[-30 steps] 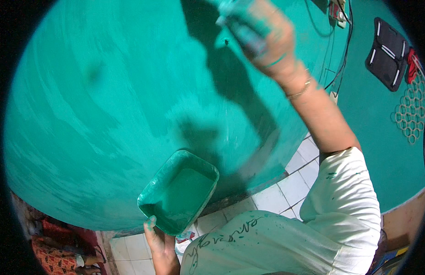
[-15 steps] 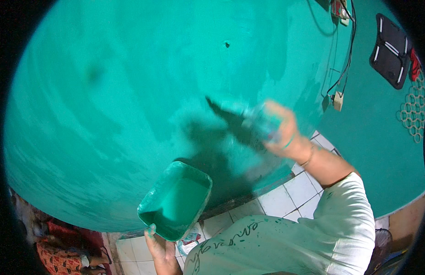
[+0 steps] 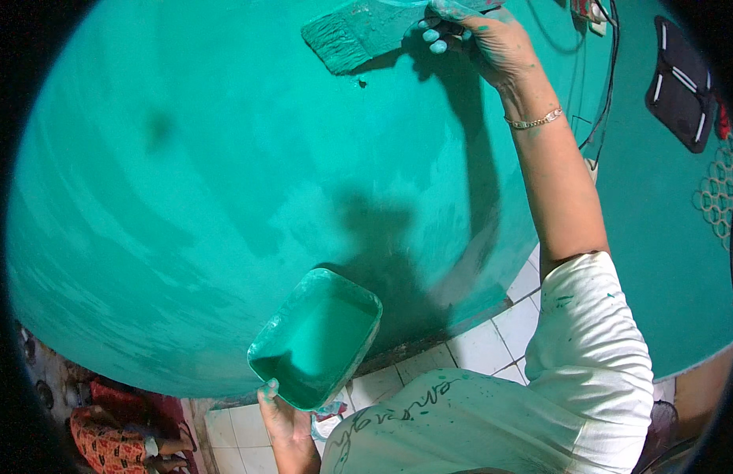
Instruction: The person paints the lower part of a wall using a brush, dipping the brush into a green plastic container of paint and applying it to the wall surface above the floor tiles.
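My right hand [image 3: 481, 39] is raised at the top of the view, its paint-smeared fingers closed on the handle of a wide paintbrush [image 3: 346, 38]. The brush is coated in green paint, and its bristles point left against the green wall [image 3: 224, 158], just above a small dark hole. Low in the middle, my left hand [image 3: 283, 411] grips the near corner of a rectangular tray of green paint [image 3: 356, 294], thumb over the rim and the other fingers mostly hidden beneath. Wetter, darker streaks cross the wall's paler patches.
Black cables [image 3: 614, 71] and a socket hang on the wall at the right. A dark folded panel [image 3: 681, 87] and a ring-patterned hanging [image 3: 718, 193] are farther right. White tiles [image 3: 489, 344] cover the floor below; a patterned orange cloth [image 3: 105, 442] lies at lower left.
My right hand has swung up from mid-wall to the top with the paintbrush, which was blurred before. The paint tray in my left hand has shifted slightly right and up.
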### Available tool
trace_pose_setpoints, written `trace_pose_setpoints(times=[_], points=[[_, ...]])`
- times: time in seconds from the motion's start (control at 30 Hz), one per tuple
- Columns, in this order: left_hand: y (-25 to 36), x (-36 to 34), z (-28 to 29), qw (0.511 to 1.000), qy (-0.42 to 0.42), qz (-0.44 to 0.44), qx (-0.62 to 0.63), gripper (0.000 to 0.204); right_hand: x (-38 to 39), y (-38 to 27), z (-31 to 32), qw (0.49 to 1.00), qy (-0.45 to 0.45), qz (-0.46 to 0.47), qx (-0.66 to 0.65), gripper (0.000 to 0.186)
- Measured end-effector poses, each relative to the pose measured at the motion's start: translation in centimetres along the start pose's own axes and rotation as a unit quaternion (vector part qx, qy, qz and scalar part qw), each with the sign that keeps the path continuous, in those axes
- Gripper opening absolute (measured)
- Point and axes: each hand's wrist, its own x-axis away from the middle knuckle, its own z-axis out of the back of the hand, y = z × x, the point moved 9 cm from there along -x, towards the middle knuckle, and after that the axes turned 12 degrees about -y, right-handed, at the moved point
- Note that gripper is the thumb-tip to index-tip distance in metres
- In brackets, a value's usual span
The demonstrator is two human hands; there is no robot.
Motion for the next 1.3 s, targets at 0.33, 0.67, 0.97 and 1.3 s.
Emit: trace_pose_setpoints(times=[0.33,0.67,0.97,1.3], points=[[0.2,0.3,-0.8,1.000,0.000,-0.015,0.009,0.056,2.6,4.4,5.9,0.999,0.012,-0.025,-0.035,0.024],[0.6,0.9,-0.5,1.000,0.017,-0.014,0.003,0.057,10.3,-4.9,1.4,0.914,0.132,0.224,0.311,0.021],[0.3,0.7,-0.6,0.999,-0.016,0.028,0.017,0.060,11.2,3.5,-10.3,0.666,-0.022,0.281,0.690,0.042],[0.5,0.8,-1.4,0.999,-0.012,0.035,-0.011,0.069,18.6,7.3,-13.7,0.798,-0.268,0.111,0.528,0.043]])
